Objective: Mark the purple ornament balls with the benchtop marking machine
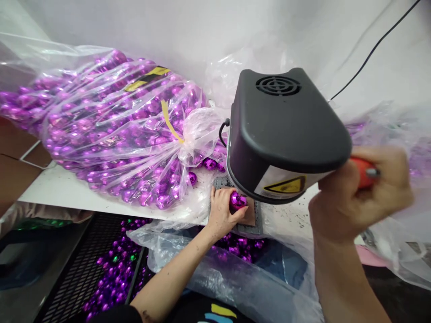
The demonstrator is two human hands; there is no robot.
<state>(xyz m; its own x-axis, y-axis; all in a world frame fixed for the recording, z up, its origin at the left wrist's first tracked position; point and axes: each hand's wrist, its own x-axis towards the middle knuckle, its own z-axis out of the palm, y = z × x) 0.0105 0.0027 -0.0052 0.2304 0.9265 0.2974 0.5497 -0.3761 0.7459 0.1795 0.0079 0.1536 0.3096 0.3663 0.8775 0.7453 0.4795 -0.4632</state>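
My left hand [222, 208] has its thumb and fingers closed around a shiny purple faceted ball [238, 200]. The ball is over a brown pad [248, 214] on the grey base plate [258, 220] of a bench machine. Above it stands the machine's black housing [289, 121], with a round vent on top and a yellow warning label on its front. To the right, my right hand [360, 197] is wrapped round a red handle [362, 172] with a metal tip. The housing hides the machine's working parts.
A large tied clear bag [117, 130] full of purple balls lies left on the white tabletop [63, 184]. More purple beads lie in a black mesh crate [77, 264] below. Clear plastic [262, 278] drapes over my lap. A black cable [373, 54] runs up the wall.
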